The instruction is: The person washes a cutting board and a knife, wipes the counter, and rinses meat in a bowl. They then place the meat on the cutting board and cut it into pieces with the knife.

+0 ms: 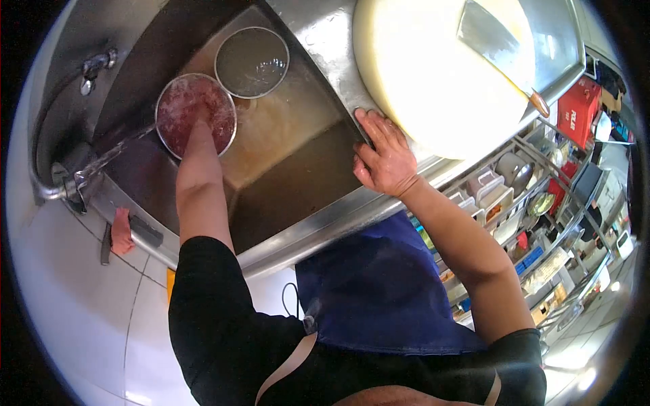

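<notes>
My left hand [201, 111] is down in a round metal-rimmed pot [234, 128] of dark red, frothy liquid [177, 111]. Its fingers are under the surface and hidden; whether they hold anything does not show. Beside that pot, touching or nearly so, stands a second round pot [287, 76] filled with murky greyish water. Both are inside a steel sink [291, 193] with brownish wet patches on its floor. My right hand [387, 154] rests on the sink's right edge, fingers extended and holding nothing, near a large round pale cutting board [420, 88].
A cleaver [491, 37] with a wooden handle lies on the board. Water streams from a spout [74, 183] at the left, near a wall tap [95, 68]. A pink cloth [122, 232] hangs at the sink's left corner. Shelves with containers [497, 193] stand to the right.
</notes>
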`<state>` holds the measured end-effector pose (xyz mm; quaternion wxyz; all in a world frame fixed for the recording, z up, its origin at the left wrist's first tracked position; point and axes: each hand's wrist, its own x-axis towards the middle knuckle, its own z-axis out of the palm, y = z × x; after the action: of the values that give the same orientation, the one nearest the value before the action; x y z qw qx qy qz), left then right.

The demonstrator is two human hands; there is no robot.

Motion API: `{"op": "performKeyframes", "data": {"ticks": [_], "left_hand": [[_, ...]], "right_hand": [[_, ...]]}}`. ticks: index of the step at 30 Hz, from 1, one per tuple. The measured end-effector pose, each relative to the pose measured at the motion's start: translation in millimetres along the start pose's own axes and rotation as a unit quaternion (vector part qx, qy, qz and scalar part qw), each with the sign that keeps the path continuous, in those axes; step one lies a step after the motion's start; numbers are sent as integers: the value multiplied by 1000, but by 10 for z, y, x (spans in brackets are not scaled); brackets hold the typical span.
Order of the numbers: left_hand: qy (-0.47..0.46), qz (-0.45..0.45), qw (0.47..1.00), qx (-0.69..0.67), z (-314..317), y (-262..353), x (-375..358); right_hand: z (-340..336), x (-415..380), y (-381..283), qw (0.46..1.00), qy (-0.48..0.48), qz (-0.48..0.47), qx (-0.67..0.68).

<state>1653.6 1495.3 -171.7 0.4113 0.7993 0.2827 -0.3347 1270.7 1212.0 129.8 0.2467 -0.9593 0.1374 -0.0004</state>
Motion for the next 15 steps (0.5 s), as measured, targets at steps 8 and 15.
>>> {"op": "performKeyframes", "data": {"ticks": [8,15], "left_hand": [[19,8,989,-147,-60,-589,89],[-179,-159,940,-242,-436,-488,62]], "right_hand": [[-3,-8,-33,1000,-1,-1,-11],[-10,16,-56,1000,-17,4,-16]]}}
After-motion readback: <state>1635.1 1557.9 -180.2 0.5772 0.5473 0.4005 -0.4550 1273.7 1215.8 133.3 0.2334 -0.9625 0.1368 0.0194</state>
